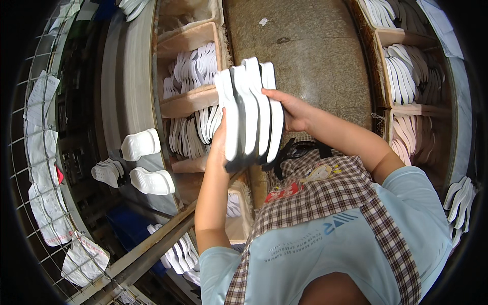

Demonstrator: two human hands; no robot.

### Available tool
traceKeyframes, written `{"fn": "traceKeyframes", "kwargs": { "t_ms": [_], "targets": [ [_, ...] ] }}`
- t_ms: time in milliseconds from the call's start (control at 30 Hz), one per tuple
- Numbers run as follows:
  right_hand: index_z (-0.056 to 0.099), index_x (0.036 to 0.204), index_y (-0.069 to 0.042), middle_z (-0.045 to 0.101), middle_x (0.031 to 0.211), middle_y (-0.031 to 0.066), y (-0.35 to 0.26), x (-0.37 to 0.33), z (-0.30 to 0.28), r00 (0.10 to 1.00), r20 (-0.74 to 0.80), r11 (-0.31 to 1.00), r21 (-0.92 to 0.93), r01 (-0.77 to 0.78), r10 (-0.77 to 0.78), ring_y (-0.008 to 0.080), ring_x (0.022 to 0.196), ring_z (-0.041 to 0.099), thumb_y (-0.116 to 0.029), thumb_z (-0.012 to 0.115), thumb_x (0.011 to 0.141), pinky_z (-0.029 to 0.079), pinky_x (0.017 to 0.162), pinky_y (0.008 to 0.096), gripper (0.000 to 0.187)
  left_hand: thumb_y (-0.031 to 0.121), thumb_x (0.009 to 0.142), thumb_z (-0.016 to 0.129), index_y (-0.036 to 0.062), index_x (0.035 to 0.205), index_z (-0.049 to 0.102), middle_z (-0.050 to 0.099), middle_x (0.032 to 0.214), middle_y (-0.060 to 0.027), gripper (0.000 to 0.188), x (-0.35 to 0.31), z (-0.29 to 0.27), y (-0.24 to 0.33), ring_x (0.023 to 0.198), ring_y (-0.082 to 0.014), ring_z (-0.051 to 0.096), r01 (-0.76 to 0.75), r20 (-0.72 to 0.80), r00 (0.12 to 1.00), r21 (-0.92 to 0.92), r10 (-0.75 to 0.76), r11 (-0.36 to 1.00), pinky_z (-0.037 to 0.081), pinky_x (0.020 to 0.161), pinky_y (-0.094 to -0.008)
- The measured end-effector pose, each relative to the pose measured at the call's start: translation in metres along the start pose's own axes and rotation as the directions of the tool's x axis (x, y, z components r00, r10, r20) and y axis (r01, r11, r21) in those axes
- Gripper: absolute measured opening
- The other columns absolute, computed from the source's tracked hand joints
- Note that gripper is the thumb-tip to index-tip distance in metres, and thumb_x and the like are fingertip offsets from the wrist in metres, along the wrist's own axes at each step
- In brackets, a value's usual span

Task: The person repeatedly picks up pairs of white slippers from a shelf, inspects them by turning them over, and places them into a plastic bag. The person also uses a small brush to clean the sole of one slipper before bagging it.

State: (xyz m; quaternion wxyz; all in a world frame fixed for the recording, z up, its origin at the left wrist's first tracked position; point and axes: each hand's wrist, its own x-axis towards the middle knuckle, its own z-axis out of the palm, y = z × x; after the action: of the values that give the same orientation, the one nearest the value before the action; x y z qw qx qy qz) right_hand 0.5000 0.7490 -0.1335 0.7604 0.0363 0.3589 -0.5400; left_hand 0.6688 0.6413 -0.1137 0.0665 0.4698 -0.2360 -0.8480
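Note:
Both my hands hold a stack of shoe soles, white with dark layers between them, standing on edge side by side in front of my chest. My left hand is closed against the stack's left side, with most of its fingers hidden behind the soles. On the right side, my right hand grips the stack, its thumb lying over the top edge of the soles. The stack is held up in the air, to the right of a padded bin of soles.
More bins on the left hold white soles and grey ones. White soles lie on a long grey surface farther left. A rack of white, grey and pinkish soles stands right. Wire mesh with papers borders the far left.

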Motion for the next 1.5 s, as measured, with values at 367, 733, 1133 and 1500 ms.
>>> {"fn": "traceKeyframes", "kwargs": {
  "t_ms": [367,733,1133,1500],
  "targets": [
    [-0.001,0.143,-0.007,0.020,0.138,0.0270,-0.017,-0.036,0.044,0.884,0.224,0.838,-0.292,0.461,-0.409,0.0396,0.131,0.023,-0.038,0.068,0.066,0.027,0.105,0.0512,0.108,0.034,0.095,0.044,-0.0083,0.126,0.040,0.055,0.116,-0.0202,0.053,-0.022,0.016,0.023,0.098,-0.0257,0.061,-0.559,0.197,0.821,0.097,0.535,0.823,0.056,0.077,-0.0335],
    [-0.001,0.144,-0.004,0.014,0.142,0.0273,-0.020,-0.042,0.049,0.822,0.307,0.737,-0.369,0.567,-0.479,0.0402,0.133,0.018,-0.041,0.069,0.065,0.021,0.108,0.0477,0.112,0.026,0.091,0.055,-0.0048,0.129,0.036,0.052,0.121,-0.0155,0.053,-0.018,0.004,0.031,0.106,-0.0258,0.056,-0.658,0.296,0.748,0.209,0.594,0.724,0.051,0.085,-0.0367],
    [0.011,0.144,-0.003,0.020,0.140,0.0254,-0.021,-0.037,0.044,0.798,0.342,0.597,-0.533,0.600,-0.497,0.0383,0.133,0.019,-0.041,0.070,0.067,0.019,0.109,0.0456,0.105,0.012,0.087,0.059,-0.0029,0.132,0.037,0.049,0.127,-0.0148,0.052,-0.017,-0.008,0.033,0.109,-0.0256,0.055,-0.688,0.184,0.726,0.201,0.663,0.698,0.049,0.089,-0.0359],
    [0.016,0.143,-0.001,0.034,0.136,0.0194,-0.036,-0.039,0.046,0.684,0.458,0.443,-0.530,0.723,-0.567,0.0301,0.129,0.033,-0.021,0.073,0.070,0.027,0.107,0.0404,0.095,0.011,0.086,0.059,-0.0025,0.130,0.040,0.050,0.125,-0.0164,0.050,-0.029,-0.005,0.036,0.107,-0.0259,0.056,-0.709,0.068,0.669,0.354,0.740,0.609,0.049,0.089,-0.0369]
  ]
}}
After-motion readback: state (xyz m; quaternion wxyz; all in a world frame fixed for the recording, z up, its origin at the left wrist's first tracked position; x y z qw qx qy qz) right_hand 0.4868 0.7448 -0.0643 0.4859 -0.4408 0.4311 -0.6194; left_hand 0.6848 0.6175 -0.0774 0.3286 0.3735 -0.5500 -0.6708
